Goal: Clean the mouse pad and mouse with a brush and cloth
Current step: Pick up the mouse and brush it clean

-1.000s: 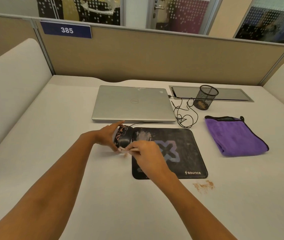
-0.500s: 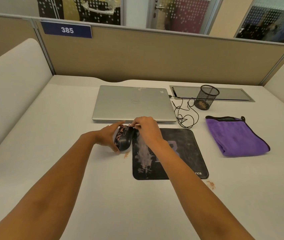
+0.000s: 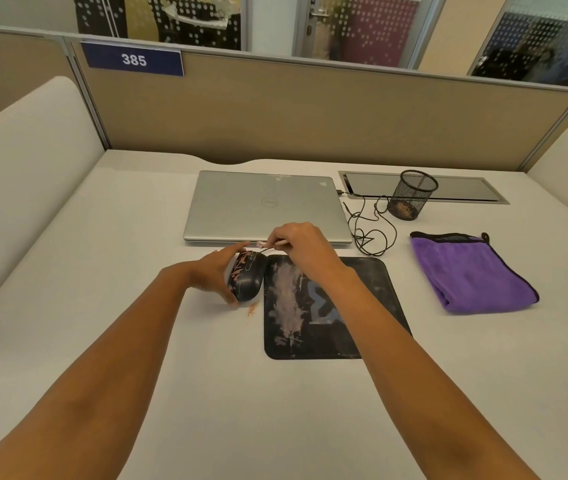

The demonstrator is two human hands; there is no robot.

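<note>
Fingers [image 3: 277, 237] of the right hand [image 3: 301, 245] pinch the brush [image 3: 267, 244] at the mouse's [image 3: 246, 278] far end; the left hand [image 3: 215, 275] clasps the mouse, just left of the pad [image 3: 372, 292]. Risk: bristles flicking powder onto the laptop [image 3: 265, 206] or tabletop [image 3: 137, 271].

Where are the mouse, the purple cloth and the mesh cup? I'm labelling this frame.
mouse [image 3: 246, 280]: head view, on its dusty black top shell.
purple cloth [image 3: 468, 273]: head view, middle of the folded top face.
mesh cup [image 3: 410, 197]: head view, on its outer wire wall.
</note>
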